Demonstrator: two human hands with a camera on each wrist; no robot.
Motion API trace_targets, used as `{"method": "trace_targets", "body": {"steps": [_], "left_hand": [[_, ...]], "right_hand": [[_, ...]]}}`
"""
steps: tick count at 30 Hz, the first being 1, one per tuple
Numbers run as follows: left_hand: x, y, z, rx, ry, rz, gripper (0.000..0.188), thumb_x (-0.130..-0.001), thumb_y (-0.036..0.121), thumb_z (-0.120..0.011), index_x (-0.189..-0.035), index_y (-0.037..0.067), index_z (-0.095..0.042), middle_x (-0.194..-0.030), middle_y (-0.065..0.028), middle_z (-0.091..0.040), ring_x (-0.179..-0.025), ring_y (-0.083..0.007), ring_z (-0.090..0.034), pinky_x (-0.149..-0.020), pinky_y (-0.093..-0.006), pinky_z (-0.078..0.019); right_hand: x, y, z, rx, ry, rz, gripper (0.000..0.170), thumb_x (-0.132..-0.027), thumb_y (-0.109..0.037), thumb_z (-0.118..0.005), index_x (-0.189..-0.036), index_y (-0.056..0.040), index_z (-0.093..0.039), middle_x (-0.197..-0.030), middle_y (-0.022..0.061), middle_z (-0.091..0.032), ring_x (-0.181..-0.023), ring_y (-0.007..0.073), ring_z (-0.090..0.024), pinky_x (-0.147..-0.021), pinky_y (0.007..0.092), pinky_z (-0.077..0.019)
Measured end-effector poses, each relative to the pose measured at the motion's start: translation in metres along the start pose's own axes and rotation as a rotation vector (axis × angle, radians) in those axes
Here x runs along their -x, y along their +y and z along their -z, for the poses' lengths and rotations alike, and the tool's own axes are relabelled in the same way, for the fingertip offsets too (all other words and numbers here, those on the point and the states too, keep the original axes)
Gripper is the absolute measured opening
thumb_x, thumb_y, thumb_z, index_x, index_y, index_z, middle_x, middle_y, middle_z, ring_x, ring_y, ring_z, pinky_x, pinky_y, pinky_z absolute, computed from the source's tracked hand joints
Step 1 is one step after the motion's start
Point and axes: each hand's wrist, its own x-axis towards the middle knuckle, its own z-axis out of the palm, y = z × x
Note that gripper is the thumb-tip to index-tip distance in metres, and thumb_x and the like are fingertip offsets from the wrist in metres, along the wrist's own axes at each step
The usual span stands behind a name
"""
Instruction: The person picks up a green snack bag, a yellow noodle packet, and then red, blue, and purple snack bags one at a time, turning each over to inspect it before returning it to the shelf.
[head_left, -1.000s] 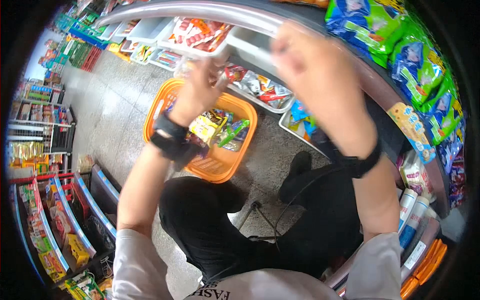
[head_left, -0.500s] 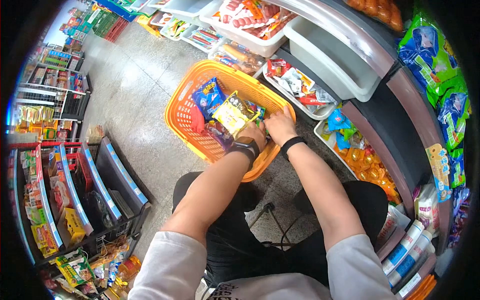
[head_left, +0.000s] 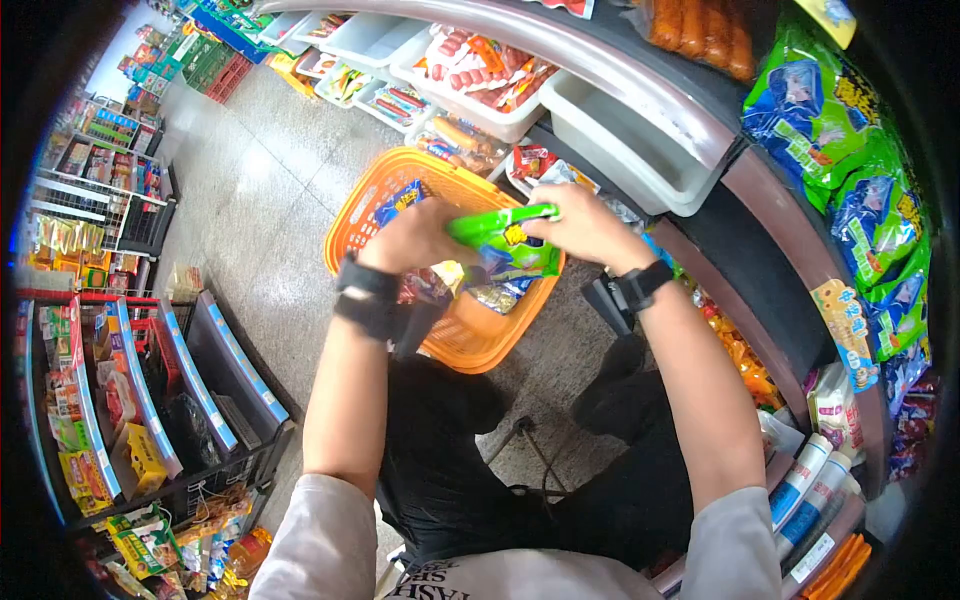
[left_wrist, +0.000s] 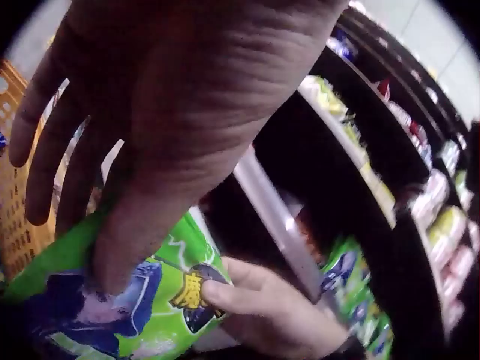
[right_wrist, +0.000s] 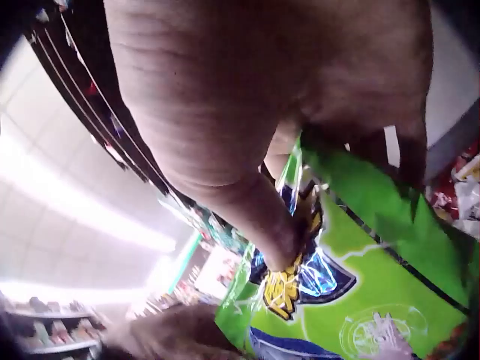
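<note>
A green snack bag with blue and yellow print is stretched between both hands above the orange basket. At its left end, my left hand pinches it, the thumb lying over the printed front in the left wrist view. My right hand grips the other end, thumb pressed on the yellow lettering in the right wrist view. Below them in the basket are other packets, among them a blue packet near the far left side. The left hand and the green bag partly hide the contents.
White bins of packaged sausages line the shelf at the back, beside a bare white bin. More green bags hang at the right. A low rack of snacks stands at the left, and the person's knees are close to the basket.
Half a second ago both hands were down in the basket; now they are raised over it with the green snack bag between them. One second ago the hands were higher and blurred.
</note>
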Motion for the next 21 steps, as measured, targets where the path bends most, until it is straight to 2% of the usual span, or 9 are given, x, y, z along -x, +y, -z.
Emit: {"method": "trace_targets", "body": {"steps": [1, 3, 5, 7, 9, 11, 13, 18, 21], "left_hand": [[0.012, 0.009, 0.008, 0.076, 0.016, 0.035, 0.033, -0.073, 0.021, -0.08, -0.096, 0.0, -0.067, -0.082, -0.0107, -0.07, -0.078, -0.0122, -0.065, -0.069, -0.0301, -0.0524], [0.03, 0.028, 0.011, 0.345, 0.011, 0.057, 0.037, -0.073, 0.021, -0.08, -0.1, 0.001, -0.066, -0.083, -0.0064, -0.069, -0.074, -0.0125, -0.064, -0.066, -0.0284, -0.0517], [0.039, 0.041, 0.003, 0.72, 0.065, -0.09, 0.049, -0.079, 0.012, -0.076, -0.122, 0.0, -0.055, -0.106, -0.0076, -0.067, -0.097, -0.0133, -0.062, -0.088, -0.0288, -0.0492], [0.05, 0.062, -0.003, 0.975, 0.014, -0.189, 0.049, -0.082, 0.007, -0.073, -0.125, 0.001, -0.052, -0.112, -0.005, -0.064, -0.101, -0.0129, -0.06, -0.091, -0.0297, -0.0477], [0.055, 0.067, -0.009, 0.969, -0.015, -0.108, 0.047, -0.081, 0.008, -0.074, -0.123, 0.001, -0.053, -0.11, -0.0046, -0.065, -0.098, -0.0123, -0.061, -0.088, -0.029, -0.049], [0.055, 0.07, -0.017, 0.963, -0.006, -0.107, 0.046, -0.081, 0.01, -0.075, -0.121, 0.001, -0.054, -0.107, -0.0043, -0.066, -0.093, -0.011, -0.062, -0.085, -0.0281, -0.0502], [0.054, 0.073, -0.02, 1.043, 0.056, -0.156, 0.042, -0.08, 0.011, -0.075, -0.117, 0.001, -0.056, -0.103, -0.0037, -0.067, -0.089, -0.01, -0.062, -0.083, -0.0272, -0.0507], [0.044, 0.077, -0.04, 1.091, 0.243, -0.2, 0.04, -0.081, 0.01, -0.074, -0.116, 0.001, -0.057, -0.102, -0.0046, -0.066, -0.089, -0.0122, -0.063, -0.082, -0.0287, -0.0516], [0.044, 0.085, -0.043, 1.149, 0.278, -0.258, 0.043, -0.081, 0.013, -0.075, -0.118, 0.002, -0.056, -0.107, -0.0038, -0.065, -0.096, -0.0107, -0.06, -0.086, -0.0271, -0.0478]], "right_hand": [[0.003, -0.007, 0.017, -0.089, -0.004, -0.017, 0.022, -0.078, -0.022, -0.068, -0.087, -0.0024, -0.063, -0.077, 0.0148, -0.065, -0.075, 0.0228, -0.065, -0.067, 0.0352, -0.0487], [0.014, -0.02, 0.038, -0.404, 0.016, -0.033, 0.025, -0.079, -0.022, -0.07, -0.088, -0.0001, -0.063, -0.076, 0.0071, -0.064, -0.074, 0.0109, -0.06, -0.067, 0.0284, -0.047], [0.038, -0.065, 0.068, -0.463, 0.099, -0.147, 0.025, -0.08, -0.021, -0.07, -0.089, 0.001, -0.063, -0.079, 0.0011, -0.063, -0.077, 0.0058, -0.056, -0.068, 0.0247, -0.0457], [0.044, -0.059, 0.067, -0.576, 0.12, -0.163, 0.022, -0.081, -0.02, -0.071, -0.091, -0.0016, -0.063, -0.082, 0.0007, -0.064, -0.078, 0.006, -0.057, -0.07, 0.0231, -0.0453], [0.053, -0.062, 0.065, -0.852, 0.254, -0.13, 0.021, -0.083, -0.019, -0.07, -0.094, -0.0029, -0.063, -0.083, 0.0012, -0.064, -0.078, 0.0055, -0.057, -0.071, 0.0212, -0.0448], [0.061, -0.057, 0.061, -0.865, 0.245, -0.141, 0.025, -0.085, -0.019, -0.07, -0.102, -0.0028, -0.061, -0.089, 0.003, -0.064, -0.079, 0.0066, -0.058, -0.071, 0.0211, -0.0454], [0.068, -0.06, 0.052, -0.991, 0.417, -0.117, 0.029, -0.088, -0.02, -0.067, -0.108, -0.0027, -0.057, -0.097, 0.0041, -0.063, -0.086, 0.0079, -0.059, -0.075, 0.0221, -0.0467], [0.081, -0.064, 0.05, -1.015, 0.208, -0.101, 0.035, -0.09, -0.015, -0.064, -0.12, 0.0013, -0.054, -0.112, 0.0076, -0.063, -0.097, 0.0108, -0.06, -0.086, 0.0268, -0.0474], [0.078, -0.063, 0.05, -1.039, 0.223, -0.116, 0.033, -0.09, -0.013, -0.064, -0.118, 0.0011, -0.055, -0.111, 0.0074, -0.063, -0.097, 0.0109, -0.06, -0.086, 0.0264, -0.0472]]}}
